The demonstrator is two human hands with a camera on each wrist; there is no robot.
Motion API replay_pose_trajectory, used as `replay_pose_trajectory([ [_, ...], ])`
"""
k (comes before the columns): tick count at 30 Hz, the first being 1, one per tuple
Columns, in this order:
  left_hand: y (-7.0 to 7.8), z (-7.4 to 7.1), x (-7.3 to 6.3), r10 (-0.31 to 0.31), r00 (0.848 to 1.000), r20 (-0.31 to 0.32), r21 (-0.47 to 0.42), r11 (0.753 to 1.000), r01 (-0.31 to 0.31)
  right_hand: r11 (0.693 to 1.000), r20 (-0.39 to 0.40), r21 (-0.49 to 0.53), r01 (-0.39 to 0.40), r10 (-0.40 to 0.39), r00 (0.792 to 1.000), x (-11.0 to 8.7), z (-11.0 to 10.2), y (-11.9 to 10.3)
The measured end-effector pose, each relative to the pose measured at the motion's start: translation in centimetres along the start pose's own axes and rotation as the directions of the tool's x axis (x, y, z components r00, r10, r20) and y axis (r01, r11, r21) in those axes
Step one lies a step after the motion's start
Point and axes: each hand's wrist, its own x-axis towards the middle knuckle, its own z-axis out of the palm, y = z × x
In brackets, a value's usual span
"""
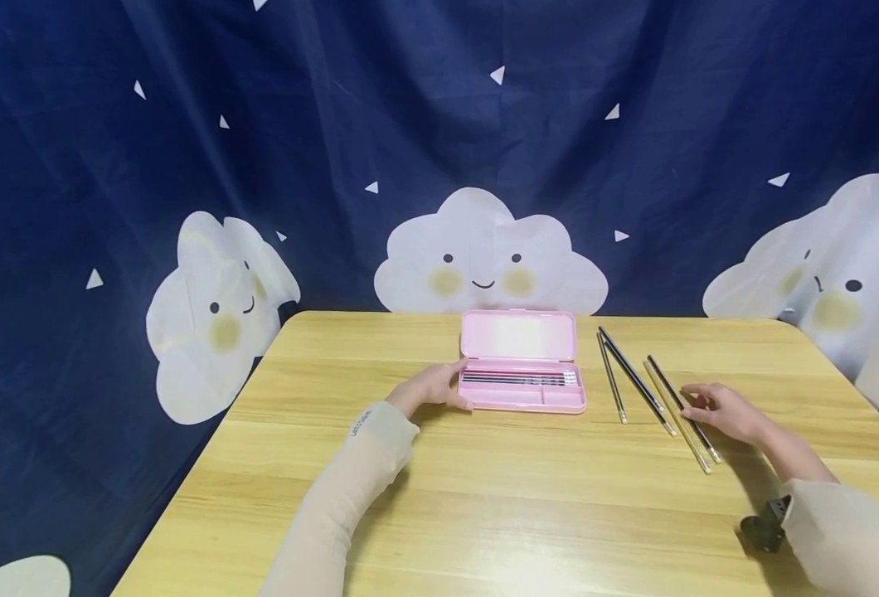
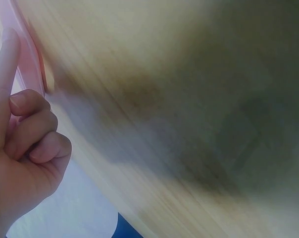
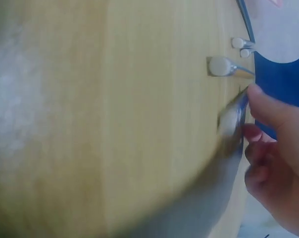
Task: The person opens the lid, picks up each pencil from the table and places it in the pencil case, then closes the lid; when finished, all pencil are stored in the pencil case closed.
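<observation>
A pink pencil case (image 1: pixel 523 408) lies with its lid (image 1: pixel 518 335) raised. Several dark pencils (image 1: pixel 510 379) lie lengthwise in its long rear compartment. At the case's left end, my left hand (image 1: pixel 434 385) grips it, thumb at the front corner and fingers toward the hinge. The left wrist view shows a finger along the pink edge (image 2: pixel 24 54), others curled. My right hand (image 1: pixel 726 412) is over the rightmost dark pencil (image 1: pixel 696 431), thumb and fingertips right at its shaft with a gap between them. Close to its left lies a gold-toned pencil (image 1: pixel 686 434).
Between case and right hand lie more dark pencils (image 1: pixel 633 377), slanting, white eraser ends toward me. Two smaller compartments (image 1: pixel 501 396) run along the case's front. The wooden table (image 1: pixel 529 497) ends at a navy curtain (image 1: pixel 410 108) with clouds. A black wrist device (image 1: pixel 765 526) is at my right sleeve.
</observation>
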Motion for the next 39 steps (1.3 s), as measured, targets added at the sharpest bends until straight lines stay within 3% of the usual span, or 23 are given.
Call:
replay_pose_trajectory([
  [6,0.0,-0.1,0.0,-0.004,1.000,-0.008,0.005,1.000,0.004,0.990,0.020,-0.139,-0.037,0.041,0.999,0.5,-1.0,-0.2],
  [14,0.1,0.1,0.0,-0.001,1.000,0.000,-0.007,1.000,0.001,0.977,0.080,-0.178,-0.121,0.137,0.987,0.4,-0.9,-0.8],
  [23,0.2,0.0,-0.2,0.007,1.000,-0.009,-0.020,1.000,-0.008,0.967,-0.005,-0.165,-0.196,0.198,0.980,1.2,-1.1,-1.5],
  [29,0.2,0.0,-0.2,-0.002,1.000,0.001,-0.018,1.000,0.002,0.976,-0.068,-0.157,-0.148,0.139,0.988,3.3,-1.1,-3.5],
  [39,0.1,0.0,0.0,0.035,0.999,-0.015,-0.006,0.999,-0.035,0.986,-0.077,-0.167,-0.004,-0.009,0.997,6.9,0.7,-6.4],
])
